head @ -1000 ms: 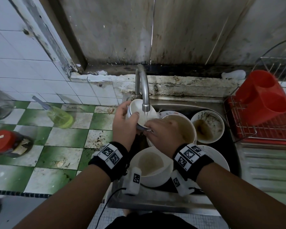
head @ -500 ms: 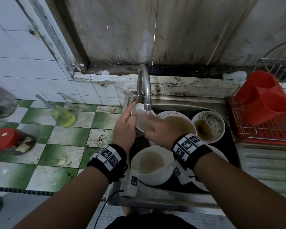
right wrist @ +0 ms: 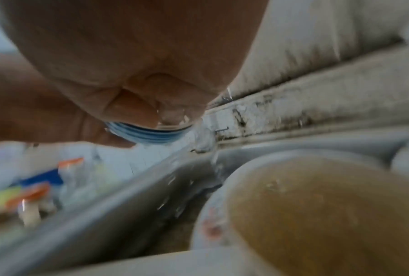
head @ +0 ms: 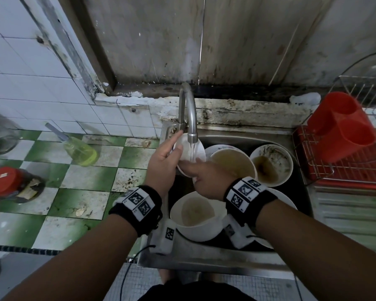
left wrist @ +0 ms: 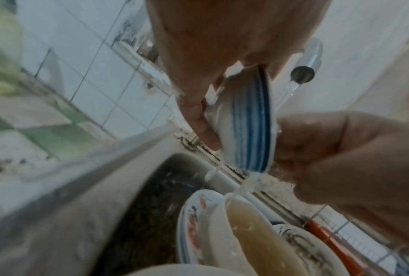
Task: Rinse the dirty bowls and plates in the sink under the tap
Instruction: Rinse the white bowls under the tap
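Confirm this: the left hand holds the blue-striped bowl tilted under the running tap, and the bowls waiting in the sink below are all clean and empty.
Not quite. The left hand does hold the blue-striped bowl tilted under the running tap, but the bowls waiting in the sink are dirty, not clean: the head view shows murky brown water in the bowl behind the right hand and its neighbours.

A red plastic two-compartment holder [head: 343,127] sits in a wire dish rack [head: 354,168]; a yellow-green liquid bottle [head: 79,149] lies on the green-and-white checkered tile counter [head: 83,181].
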